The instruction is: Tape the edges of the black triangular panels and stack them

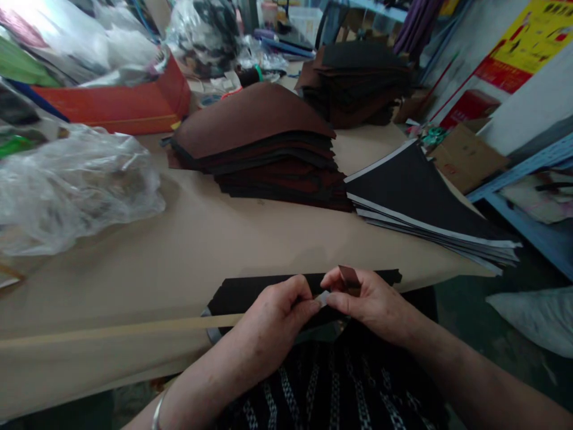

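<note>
My left hand is closed, thumb and forefinger pinching a small whitish strip. My right hand meets it from the other side, its thumb and fingertip at the strip's other end. A small brown leather-like piece sticks up between the right fingers. Beneath both hands lies a black panel with a grey edge, along the front of the table. A long pale yellow strip runs from the left edge of the view to the left wrist, where the hand hides its end.
Brown and black cut pieces are stacked mid-table, with another stack behind. Black panels with grey borders lie at the right. Clear plastic bags and a red box stand left. Blue shelving is at right.
</note>
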`<state>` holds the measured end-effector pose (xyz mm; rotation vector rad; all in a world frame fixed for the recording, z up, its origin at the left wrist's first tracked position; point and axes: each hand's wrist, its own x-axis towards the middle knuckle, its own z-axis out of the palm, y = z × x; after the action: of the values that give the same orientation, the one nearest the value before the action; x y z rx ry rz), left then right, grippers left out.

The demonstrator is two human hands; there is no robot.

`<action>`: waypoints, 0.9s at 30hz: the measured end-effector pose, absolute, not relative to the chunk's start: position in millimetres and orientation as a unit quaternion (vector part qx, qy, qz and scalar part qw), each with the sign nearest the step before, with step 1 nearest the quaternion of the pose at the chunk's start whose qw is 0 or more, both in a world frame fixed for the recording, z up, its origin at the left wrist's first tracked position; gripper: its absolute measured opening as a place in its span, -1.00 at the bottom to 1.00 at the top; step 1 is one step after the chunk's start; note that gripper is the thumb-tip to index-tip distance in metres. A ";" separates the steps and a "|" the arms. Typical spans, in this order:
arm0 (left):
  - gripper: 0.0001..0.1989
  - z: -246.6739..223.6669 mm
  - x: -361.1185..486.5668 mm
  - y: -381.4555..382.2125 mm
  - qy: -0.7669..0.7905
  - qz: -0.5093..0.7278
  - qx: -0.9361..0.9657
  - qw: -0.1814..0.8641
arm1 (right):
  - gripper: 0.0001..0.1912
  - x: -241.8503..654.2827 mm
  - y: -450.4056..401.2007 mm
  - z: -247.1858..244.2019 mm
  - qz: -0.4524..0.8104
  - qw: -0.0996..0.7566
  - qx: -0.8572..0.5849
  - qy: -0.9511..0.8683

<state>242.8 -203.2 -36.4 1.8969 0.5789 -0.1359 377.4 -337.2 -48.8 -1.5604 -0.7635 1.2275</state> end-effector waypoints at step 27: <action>-0.66 -49.8 270.6 -176.8 0.304 -0.168 0.783 0.517 | -0.89 424.6 -317.3 -59.0 0.451 0.441 -0.638 -0.442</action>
<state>270.6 -176.8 -49.8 1.8786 0.7290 -0.4028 424.6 -317.3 -59.0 -1.5845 -1.0976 1.1195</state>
